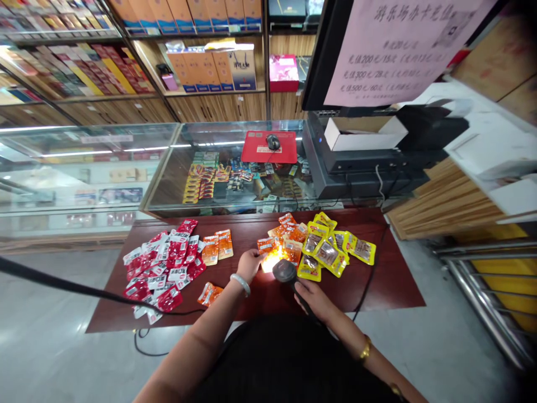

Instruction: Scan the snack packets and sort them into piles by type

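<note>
My right hand (312, 299) is wrapped round the handle of a black barcode scanner (285, 272). The scanner's bright light falls on an orange snack packet (272, 261), which my left hand (250, 265) pinches by its left edge. More orange packets (293, 231) lie in a loose pile just beyond. To the right of them is a heap of yellow packets (329, 254) with brown contents showing. Left of my left hand are two orange packets (217, 247) side by side, and another orange packet (209, 294) lies nearer me, partly behind my forearm.
Red and white packets (163, 266) are heaped on the left of the dark red table (239, 224). A black cable (92, 292) crosses the left side. Behind stands a glass counter (168, 190) with a mouse (273, 141) on a red mat (251, 151). A monitor (314, 56) rises at right.
</note>
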Demonstrator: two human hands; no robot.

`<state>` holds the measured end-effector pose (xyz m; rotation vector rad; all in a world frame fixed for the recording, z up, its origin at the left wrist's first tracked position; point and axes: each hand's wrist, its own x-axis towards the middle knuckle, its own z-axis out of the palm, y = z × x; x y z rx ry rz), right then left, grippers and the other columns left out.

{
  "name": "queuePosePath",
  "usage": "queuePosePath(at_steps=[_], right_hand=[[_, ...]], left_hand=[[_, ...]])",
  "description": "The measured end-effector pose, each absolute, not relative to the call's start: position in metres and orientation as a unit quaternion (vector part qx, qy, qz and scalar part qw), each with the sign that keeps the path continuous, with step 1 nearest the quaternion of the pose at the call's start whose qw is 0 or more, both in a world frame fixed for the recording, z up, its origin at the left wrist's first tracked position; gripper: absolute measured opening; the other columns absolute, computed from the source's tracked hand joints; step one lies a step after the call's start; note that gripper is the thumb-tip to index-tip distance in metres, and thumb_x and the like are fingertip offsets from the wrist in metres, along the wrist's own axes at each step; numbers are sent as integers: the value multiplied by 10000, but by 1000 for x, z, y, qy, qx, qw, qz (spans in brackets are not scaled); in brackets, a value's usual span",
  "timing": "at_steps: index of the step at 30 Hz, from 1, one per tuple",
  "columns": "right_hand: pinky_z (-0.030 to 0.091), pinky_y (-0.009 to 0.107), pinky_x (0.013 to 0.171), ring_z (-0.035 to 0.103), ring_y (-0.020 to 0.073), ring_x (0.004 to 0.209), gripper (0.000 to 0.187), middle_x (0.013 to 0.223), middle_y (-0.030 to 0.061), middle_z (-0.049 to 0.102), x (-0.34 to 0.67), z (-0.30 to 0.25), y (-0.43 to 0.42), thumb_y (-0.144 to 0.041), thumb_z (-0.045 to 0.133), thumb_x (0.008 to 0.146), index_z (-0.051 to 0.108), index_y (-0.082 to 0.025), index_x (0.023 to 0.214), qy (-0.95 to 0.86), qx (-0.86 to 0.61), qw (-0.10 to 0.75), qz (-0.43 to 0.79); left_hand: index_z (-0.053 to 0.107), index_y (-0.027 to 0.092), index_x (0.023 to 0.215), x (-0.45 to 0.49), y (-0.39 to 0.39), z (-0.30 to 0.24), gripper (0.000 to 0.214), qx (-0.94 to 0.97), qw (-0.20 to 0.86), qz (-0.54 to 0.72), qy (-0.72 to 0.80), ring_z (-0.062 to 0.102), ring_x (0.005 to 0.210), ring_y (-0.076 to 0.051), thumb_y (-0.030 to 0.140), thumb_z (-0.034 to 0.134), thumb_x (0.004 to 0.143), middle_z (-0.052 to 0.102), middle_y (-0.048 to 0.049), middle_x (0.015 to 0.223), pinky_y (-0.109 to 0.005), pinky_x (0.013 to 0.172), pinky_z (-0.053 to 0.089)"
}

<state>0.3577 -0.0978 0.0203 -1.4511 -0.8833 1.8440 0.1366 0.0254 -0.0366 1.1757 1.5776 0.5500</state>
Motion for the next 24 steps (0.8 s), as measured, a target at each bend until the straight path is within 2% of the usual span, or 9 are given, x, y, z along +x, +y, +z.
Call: queuePosePath(at_steps=[3, 8, 11, 15, 18, 21, 24], right_hand=[[271, 200, 381, 386, 87, 398, 527, 519, -77, 467, 359, 16, -99, -711, 562, 788, 570, -202, 922, -320, -560, 309, 699], [261, 196, 376, 363, 79, 389, 520, 500, -88, 448, 359, 15, -98, -716, 588, 760, 538, -207, 855, -300, -566, 301, 706], [268, 191, 385, 380, 76, 412, 502, 536, -76, 474, 358, 13, -100, -688, 600, 773, 555, -200, 881, -295, -569, 295, 709], [265, 190, 384, 390, 77, 412, 526, 544, -70, 487, 353, 16, -100, -695, 604, 760, 578, -195, 921, -302, -566, 274, 717], [252, 191, 368, 372, 79, 377, 587, 501, -87, 462, 343, 24, -93, -720, 602, 733, 577, -194, 993, -320, -558, 244, 726], [247, 189, 360, 351, 75, 361, 581, 481, -98, 436, 329, 30, -84, -720, 589, 741, 572, -190, 980, -357, -534, 213, 736], [263, 192, 368, 362, 74, 371, 562, 490, -87, 452, 314, 30, -76, -722, 586, 743, 577, -187, 917, -393, -512, 187, 740]], left_hand=[[683, 132, 693, 156, 23, -43, 297, 483, 542, 204, 657, 516, 513, -106, 428, 705, 697, 616, -5, 562, -217, 529, 402], [736, 112, 823, 186, 16, -51, 166, 440, 631, 205, 606, 595, 593, -115, 242, 685, 733, 711, -44, 707, -240, 652, 489], [739, 97, 941, 184, 12, -50, 243, 402, 656, 223, 598, 634, 667, -130, 223, 700, 737, 740, -64, 789, -260, 720, 513], [704, 91, 1070, 150, 5, -43, 342, 386, 665, 235, 595, 665, 736, -155, 262, 680, 775, 747, -84, 852, -280, 736, 527], [694, 119, 1063, 106, -9, -35, 296, 422, 589, 237, 647, 674, 824, -173, 255, 635, 807, 740, -92, 931, -288, 778, 526], [672, 158, 1039, 59, -33, -23, 257, 480, 447, 200, 728, 642, 972, -197, 236, 634, 796, 710, -84, 1017, -312, 899, 487], [597, 163, 1146, 24, -60, -11, 447, 482, 277, 93, 826, 548, 1137, -263, 325, 700, 742, 636, -115, 1140, -363, 1002, 403]])
